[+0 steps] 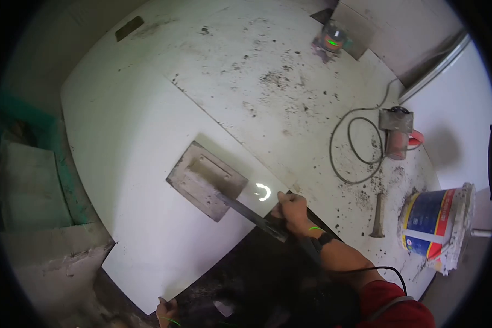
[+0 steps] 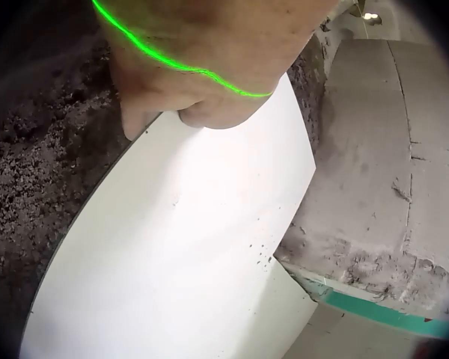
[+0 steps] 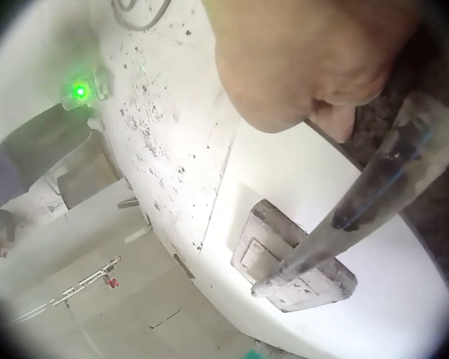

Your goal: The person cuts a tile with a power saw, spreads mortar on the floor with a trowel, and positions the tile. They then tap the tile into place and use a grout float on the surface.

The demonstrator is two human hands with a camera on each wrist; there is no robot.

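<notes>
A large white tile [image 1: 147,218] lies with its near edge over dark, crumbly ground. At its lower corner the left hand [image 1: 168,311] grips the edge, thumb on top; the left wrist view shows this hand [image 2: 202,60] on the white tile [image 2: 172,239]. The right hand [image 1: 292,213] holds the same edge at the right corner, its fingers partly hidden. In the right wrist view the right hand [image 3: 307,67] is beside a block-headed tool [image 3: 292,277]. This dirty grey tool [image 1: 202,175] rests on the tile, its handle reaching past the edge, untouched by either hand.
Dirt specks cover the adjoining white tiles [image 1: 268,109]. A corded tool [image 1: 397,136] with looped cable, a short grey bar-like object [image 1: 379,216] and a bucket [image 1: 429,221] stand or lie at the right. Farther back a laser device [image 1: 332,41] glows green. Grey ledges border the left side.
</notes>
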